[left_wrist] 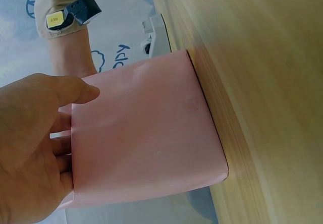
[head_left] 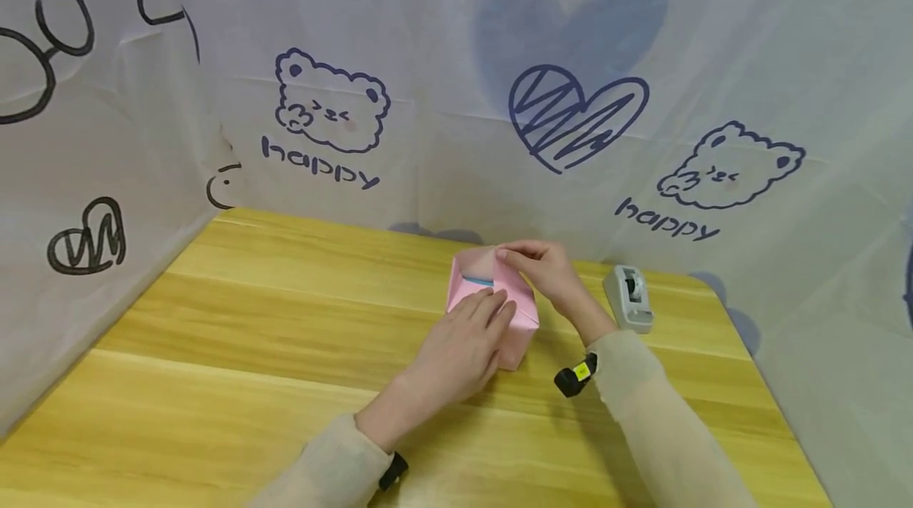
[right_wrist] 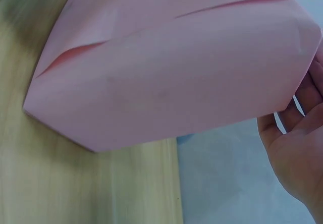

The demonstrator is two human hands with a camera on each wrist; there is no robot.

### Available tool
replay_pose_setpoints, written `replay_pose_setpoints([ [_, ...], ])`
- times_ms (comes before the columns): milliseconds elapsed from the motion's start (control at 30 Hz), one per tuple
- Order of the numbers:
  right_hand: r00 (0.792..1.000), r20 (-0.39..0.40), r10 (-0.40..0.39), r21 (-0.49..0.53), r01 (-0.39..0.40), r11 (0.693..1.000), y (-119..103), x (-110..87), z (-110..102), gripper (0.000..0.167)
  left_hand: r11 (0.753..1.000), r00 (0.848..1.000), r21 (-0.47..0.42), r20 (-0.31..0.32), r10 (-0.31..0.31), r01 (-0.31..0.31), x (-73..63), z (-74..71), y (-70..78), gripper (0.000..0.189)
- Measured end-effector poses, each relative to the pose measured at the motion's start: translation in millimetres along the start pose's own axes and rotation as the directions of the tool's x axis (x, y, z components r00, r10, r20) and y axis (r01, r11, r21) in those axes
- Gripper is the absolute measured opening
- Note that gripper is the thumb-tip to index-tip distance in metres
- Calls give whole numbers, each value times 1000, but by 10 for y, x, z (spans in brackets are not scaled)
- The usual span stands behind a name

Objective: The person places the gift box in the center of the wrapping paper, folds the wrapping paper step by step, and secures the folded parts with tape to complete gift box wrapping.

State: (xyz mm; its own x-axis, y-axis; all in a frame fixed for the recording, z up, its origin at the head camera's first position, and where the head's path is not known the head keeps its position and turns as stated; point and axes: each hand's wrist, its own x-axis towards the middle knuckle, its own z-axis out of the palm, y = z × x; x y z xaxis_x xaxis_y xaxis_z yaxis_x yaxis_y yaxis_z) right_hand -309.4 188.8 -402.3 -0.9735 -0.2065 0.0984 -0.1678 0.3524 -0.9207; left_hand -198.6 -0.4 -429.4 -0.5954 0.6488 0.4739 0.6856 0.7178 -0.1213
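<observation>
A pink paper-wrapped box [head_left: 517, 343] stands on the wooden table. Near its far end the paper forms raised edges around an opening, where a blue edge [head_left: 478, 280] shows inside. My left hand [head_left: 456, 345] rests on the box's top, fingers lying across the paper. In the left wrist view, its thumb [left_wrist: 83, 92] touches the pink near face. My right hand [head_left: 549, 270] pinches the raised paper at the far right corner between thumb and fingers. In the right wrist view, the pink side [right_wrist: 161, 93] shows folded creases, and the fingertips are partly hidden behind the box.
A grey tape dispenser [head_left: 629, 300] stands right of the box, beyond the right forearm. The wooden table [head_left: 285, 318] meets printed cloth [head_left: 428, 96] at its back and left side. Both wrists wear dark straps with small cameras.
</observation>
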Motion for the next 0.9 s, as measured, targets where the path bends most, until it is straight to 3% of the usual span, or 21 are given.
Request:
replay_pose_setpoints([
  [333,999,-28,-33,15,33,999,-22,13,19,28,1000,1000,7,31,-5,5,19,-4,8,53],
  [733,999,-41,-11,25,12,1000,-57,-7,44,31,1000,999,-4,46,-15,15,10,-14,21,56],
  [900,997,-36,-64,34,66,997,-27,-60,15,31,1000,999,-5,41,-15,15,14,-19,13,55],
])
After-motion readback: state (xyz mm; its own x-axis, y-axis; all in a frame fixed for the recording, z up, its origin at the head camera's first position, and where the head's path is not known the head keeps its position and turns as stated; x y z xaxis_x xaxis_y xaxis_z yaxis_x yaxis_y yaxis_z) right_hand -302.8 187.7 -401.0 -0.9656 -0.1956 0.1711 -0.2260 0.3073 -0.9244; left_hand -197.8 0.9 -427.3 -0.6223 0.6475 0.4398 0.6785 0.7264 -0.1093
